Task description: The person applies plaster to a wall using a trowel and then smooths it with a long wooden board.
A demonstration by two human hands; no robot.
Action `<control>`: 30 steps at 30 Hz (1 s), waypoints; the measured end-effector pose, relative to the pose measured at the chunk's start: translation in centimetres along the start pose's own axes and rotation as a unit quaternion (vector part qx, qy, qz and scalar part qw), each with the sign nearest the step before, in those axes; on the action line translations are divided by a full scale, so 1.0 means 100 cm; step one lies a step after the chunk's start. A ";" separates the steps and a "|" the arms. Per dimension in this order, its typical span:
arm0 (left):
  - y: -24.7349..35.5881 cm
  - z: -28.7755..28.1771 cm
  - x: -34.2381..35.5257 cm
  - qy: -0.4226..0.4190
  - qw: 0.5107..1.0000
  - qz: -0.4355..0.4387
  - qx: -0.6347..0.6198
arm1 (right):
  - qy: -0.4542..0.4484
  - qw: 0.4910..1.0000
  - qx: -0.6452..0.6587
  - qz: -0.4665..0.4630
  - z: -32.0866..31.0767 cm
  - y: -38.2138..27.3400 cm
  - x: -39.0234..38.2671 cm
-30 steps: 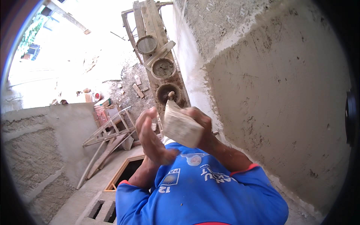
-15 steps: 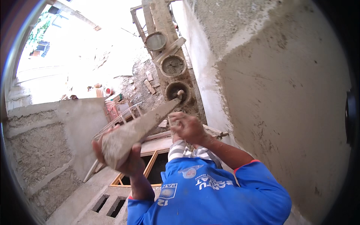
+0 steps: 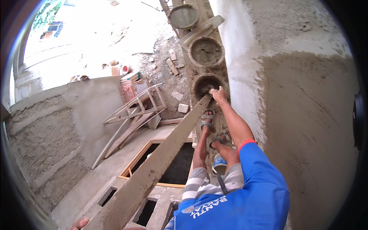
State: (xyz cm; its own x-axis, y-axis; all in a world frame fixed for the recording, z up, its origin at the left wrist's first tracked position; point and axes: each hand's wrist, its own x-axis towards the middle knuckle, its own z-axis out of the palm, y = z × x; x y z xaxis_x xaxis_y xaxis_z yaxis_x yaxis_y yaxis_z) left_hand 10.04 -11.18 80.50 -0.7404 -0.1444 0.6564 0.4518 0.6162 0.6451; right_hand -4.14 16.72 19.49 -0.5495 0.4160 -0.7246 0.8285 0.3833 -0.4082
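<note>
A long mortar-smeared straightedge board runs slantwise from the lower left up to the nearest mortar bucket. My left hand grips its near end at the lower edge, with only some fingertips showing. Over the bucket's near rim, beside the board's far tip, my right hand is closed. What its fingers hold is hard to make out; the board tip and something in the bucket both lie right under them. Dark wet mortar shows inside that bucket.
I stand on a narrow plank scaffold. Farther along it are a second mortar bucket, a loose board and a basin. A part-plastered wall rises at right. A framed opening and block cavities lie below left.
My right hand has moved forward from near my body to the bucket. My left hand has drawn back to the lower left with the board, which now shows more of its length.
</note>
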 end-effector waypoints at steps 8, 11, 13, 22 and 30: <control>-0.020 0.000 -0.001 -0.008 0.993 0.026 -0.111 | -0.004 0.968 -0.206 -0.144 0.053 0.030 0.031; 0.000 0.014 -0.004 0.052 0.998 -0.021 -0.002 | -0.019 0.956 -0.167 -0.239 -0.002 0.032 -0.032; 0.004 0.025 0.001 0.127 0.984 -0.057 0.114 | -0.014 0.978 -0.027 -0.205 -0.060 0.042 -0.062; 0.037 0.043 -0.007 0.000 0.999 0.042 0.005 | -0.296 0.926 0.189 -0.142 -0.291 -0.019 -0.295; 0.057 0.058 -0.014 -0.029 0.997 0.046 -0.052 | -0.297 0.814 0.058 -0.497 -0.389 -0.077 -0.493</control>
State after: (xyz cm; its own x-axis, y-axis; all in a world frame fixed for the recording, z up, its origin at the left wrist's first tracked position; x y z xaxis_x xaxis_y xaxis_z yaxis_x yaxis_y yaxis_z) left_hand 10.76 -3.02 80.96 -0.7197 -0.0445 0.6929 0.5654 0.5415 0.6221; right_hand 12.33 25.39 79.96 -0.8334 -0.5366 -0.1322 0.0314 0.1928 -0.9807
